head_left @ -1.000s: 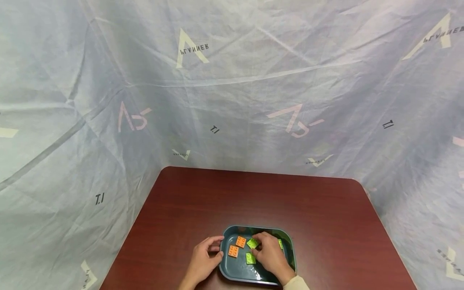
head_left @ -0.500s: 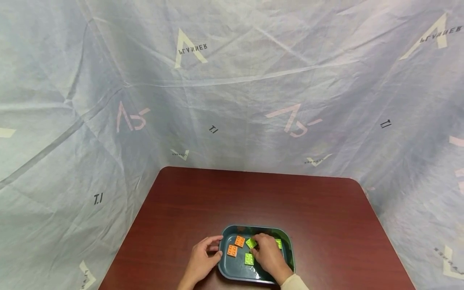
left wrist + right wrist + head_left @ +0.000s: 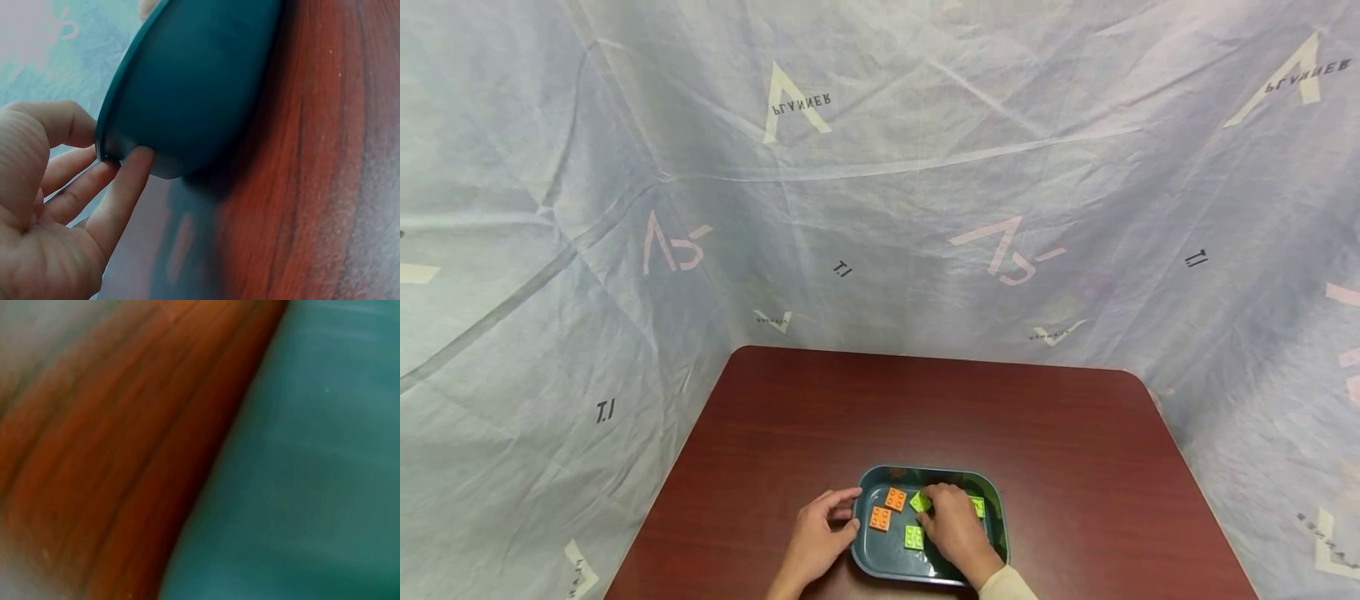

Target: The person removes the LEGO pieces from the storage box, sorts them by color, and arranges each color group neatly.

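Note:
A dark teal tray (image 3: pixel 880 560) stands near the front of the table. My left hand (image 3: pixel 817 537) holds its left side, with thumb and fingers at the rim and outer wall, as the left wrist view shows. Inside the tray, my right hand (image 3: pixel 957 525) grips a green toy brick (image 3: pixel 919 502), partly covered by the fingers. A second green brick (image 3: pixel 913 537) lies nearer the front, and another green brick (image 3: pixel 977 506) shows behind the right hand. Two orange bricks (image 3: pixel 895 498) lie in the tray's left part. The right wrist view is blurred and shows no fingers.
The tray rests on a reddish-brown wooden table (image 3: pixel 925 408) with rounded far corners. Pale printed cloth (image 3: pixel 880 208) hangs behind the table and along both sides.
The front green brick has shifted slightly left and turned a little. The right hand has moved slightly, and more of the green brick behind it shows. The left hand stays at the tray.

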Available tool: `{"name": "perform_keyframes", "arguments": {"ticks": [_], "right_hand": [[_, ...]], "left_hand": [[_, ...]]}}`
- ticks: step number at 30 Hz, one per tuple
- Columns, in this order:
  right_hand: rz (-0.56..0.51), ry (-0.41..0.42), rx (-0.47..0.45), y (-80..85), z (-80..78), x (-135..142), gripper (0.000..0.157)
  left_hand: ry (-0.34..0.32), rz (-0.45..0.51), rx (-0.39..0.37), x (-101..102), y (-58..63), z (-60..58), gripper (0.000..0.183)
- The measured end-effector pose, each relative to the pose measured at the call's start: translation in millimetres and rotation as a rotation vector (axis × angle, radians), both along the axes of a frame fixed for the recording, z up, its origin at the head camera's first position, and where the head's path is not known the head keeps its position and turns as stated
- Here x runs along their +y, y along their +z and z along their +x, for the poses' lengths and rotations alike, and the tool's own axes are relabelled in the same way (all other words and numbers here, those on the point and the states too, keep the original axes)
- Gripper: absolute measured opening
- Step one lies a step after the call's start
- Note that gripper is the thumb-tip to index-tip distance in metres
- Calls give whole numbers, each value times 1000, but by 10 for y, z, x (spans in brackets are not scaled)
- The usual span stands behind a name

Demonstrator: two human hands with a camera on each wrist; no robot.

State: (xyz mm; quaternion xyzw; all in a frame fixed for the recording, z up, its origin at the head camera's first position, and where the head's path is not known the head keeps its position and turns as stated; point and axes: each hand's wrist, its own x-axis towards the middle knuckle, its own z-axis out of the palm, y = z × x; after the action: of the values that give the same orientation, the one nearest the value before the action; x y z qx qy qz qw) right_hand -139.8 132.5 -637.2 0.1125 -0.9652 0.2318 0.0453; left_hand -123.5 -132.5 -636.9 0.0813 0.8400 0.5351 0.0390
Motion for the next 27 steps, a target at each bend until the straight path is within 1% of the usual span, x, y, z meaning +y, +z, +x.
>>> {"name": "perform_keyframes", "arguments": {"ticks": [3, 7, 12, 14, 17, 21, 24, 27], "right_hand": [[-24, -5, 20, 12, 5, 9, 28], [-111, -6, 30, 33, 10, 20, 30], [-215, 16, 32, 64, 26, 35, 34], [-238, 20, 29, 78, 42, 49, 35], [-274, 12, -1, 124, 66, 76, 36], [-312, 2, -36, 198, 89, 117, 36], [-318, -1, -22, 248, 104, 151, 37], [-301, -20, 15, 287, 129, 198, 38]], "left_hand": [[-3, -4, 1, 4, -9, -14, 42], [-6, -7, -15, 3, -11, -21, 42], [-2, 3, -38, -8, 0, -9, 42], [-3, 2, -37, -7, 1, -6, 42], [-11, 3, -33, -7, 3, -9, 42], [-14, 12, -40, -11, -1, -15, 42], [-10, 17, -44, -10, 2, -15, 42], [-5, 8, -43, -1, 4, -17, 41]]}}
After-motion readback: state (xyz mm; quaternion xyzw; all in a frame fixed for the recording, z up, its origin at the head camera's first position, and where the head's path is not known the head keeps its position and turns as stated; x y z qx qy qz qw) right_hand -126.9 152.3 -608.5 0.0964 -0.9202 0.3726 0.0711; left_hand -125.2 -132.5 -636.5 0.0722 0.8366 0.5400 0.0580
